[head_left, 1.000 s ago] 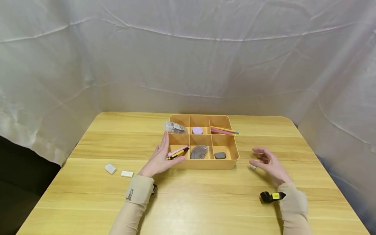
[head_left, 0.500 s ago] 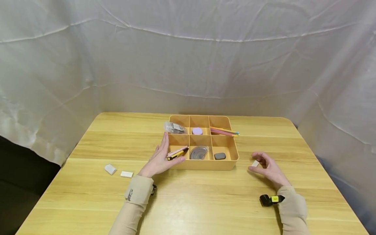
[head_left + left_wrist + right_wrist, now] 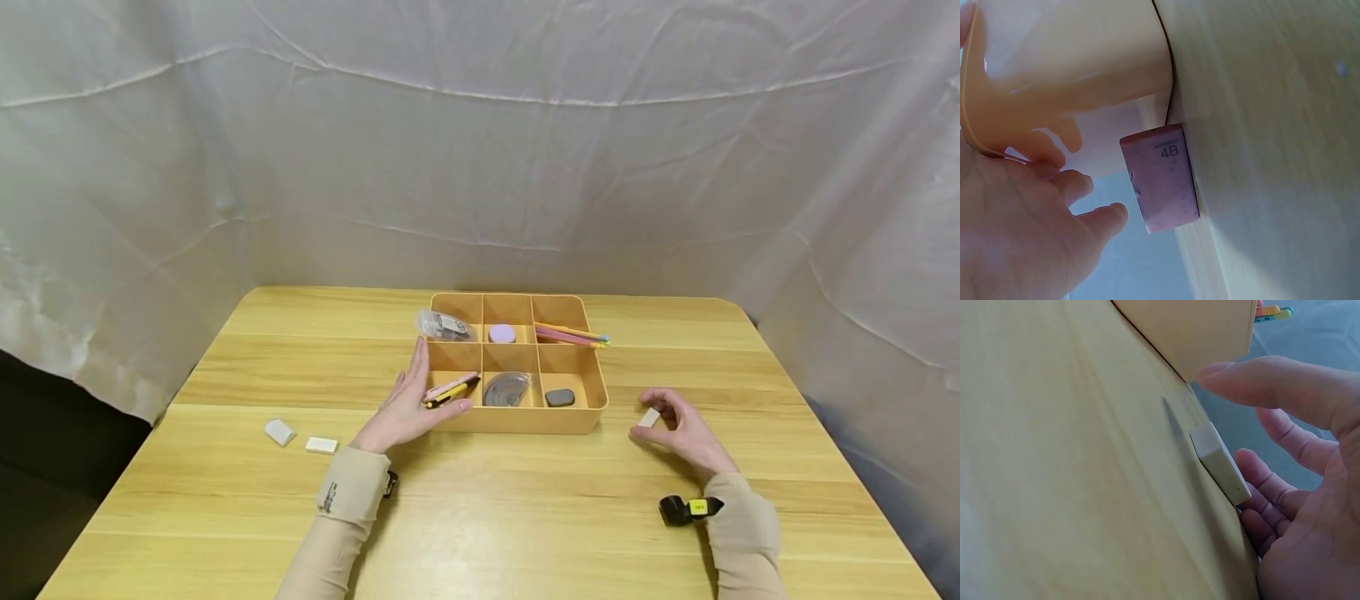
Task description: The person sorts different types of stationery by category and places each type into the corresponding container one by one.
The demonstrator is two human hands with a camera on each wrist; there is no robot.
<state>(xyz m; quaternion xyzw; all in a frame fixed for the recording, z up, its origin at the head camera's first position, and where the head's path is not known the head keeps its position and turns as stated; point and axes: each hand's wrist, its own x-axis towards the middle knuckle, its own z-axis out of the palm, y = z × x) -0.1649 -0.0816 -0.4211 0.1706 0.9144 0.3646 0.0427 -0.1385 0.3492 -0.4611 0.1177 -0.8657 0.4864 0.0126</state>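
My left hand (image 3: 408, 410) rests at the left side and front-left corner of a tan divided organizer (image 3: 517, 421), fingers extended. In the left wrist view a pinkish eraser marked 4B (image 3: 1160, 181) lies beside the organizer, close to my fingertips; the hand hides it in the head view. My right hand (image 3: 686, 432) is bent around a small white eraser (image 3: 649, 418) on the table, right of the organizer. In the right wrist view that eraser (image 3: 1219, 462) touches the tabletop. The thumb stands apart from it, while the other fingertips are close behind it.
Two white erasers, one rounded (image 3: 280, 432) and one rectangular (image 3: 322, 446), lie left. The organizer holds pens (image 3: 452, 390), a protractor (image 3: 507, 389), a grey eraser (image 3: 560, 397), a lilac round piece (image 3: 502, 333), pencils (image 3: 570, 336) and a clear package (image 3: 446, 326). Pale curtains (image 3: 480, 167) enclose the table.
My right hand has shifted slightly left and down around the white eraser, which now shows more between thumb and fingers. The left hand stays at the organizer.
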